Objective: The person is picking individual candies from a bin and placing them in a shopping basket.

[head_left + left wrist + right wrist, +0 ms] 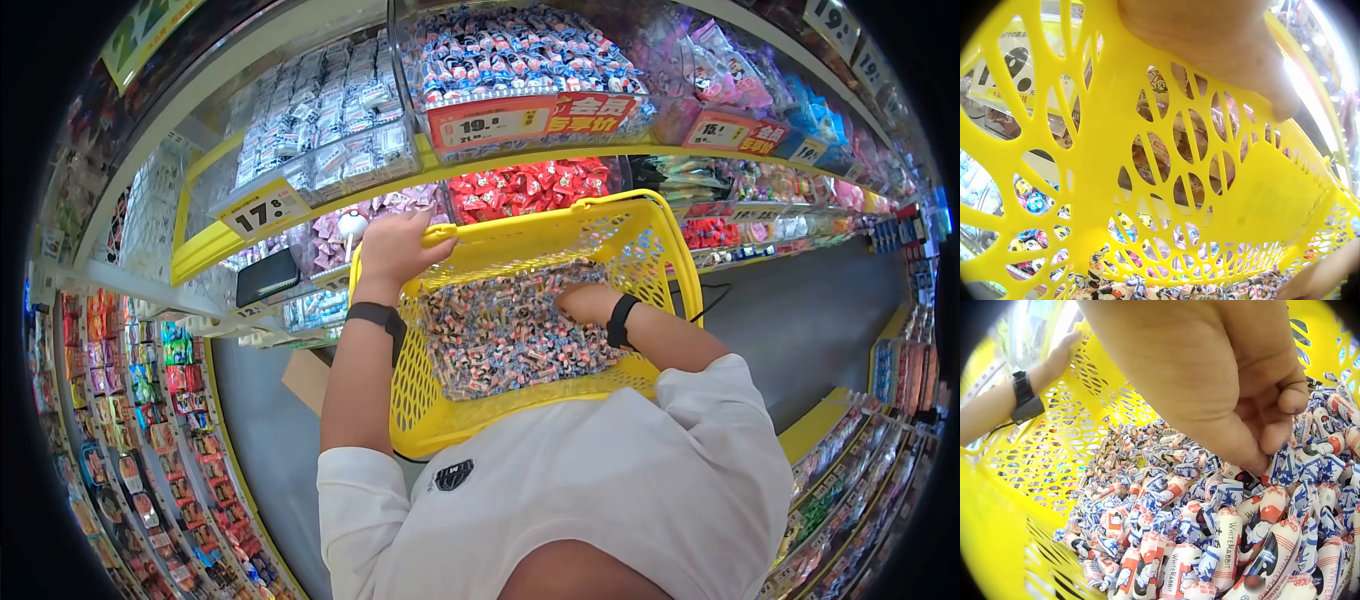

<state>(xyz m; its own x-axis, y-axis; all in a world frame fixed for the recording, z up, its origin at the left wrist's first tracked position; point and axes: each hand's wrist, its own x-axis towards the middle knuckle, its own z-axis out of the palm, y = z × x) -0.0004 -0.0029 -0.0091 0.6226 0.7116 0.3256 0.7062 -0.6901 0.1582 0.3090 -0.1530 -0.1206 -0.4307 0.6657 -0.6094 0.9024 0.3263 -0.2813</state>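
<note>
A yellow shopping basket (530, 228) with perforated walls is held in front of the person's body. My left hand (395, 255) grips its rim at the far left corner; the left wrist view shows the fingers (1222, 50) curled over the top edge. A thick layer of White Rabbit candies (500, 350), wrapped in white, blue and red twists, covers the basket's bottom. My right hand (588, 302) reaches down into them on the right side. In the right wrist view, its thumb and curled fingers pinch at a candy's wrapper (1284, 464), the fingertips partly hidden among the candies.
Behind the basket stands a shelf with a yellow edge (440, 172), carrying clear bins of wrapped candies (520, 55) and price tags (262, 205). Red-wrapped candies (525, 190) lie on the tier below. A black phone (268, 278) is at the left. More shelves line both sides.
</note>
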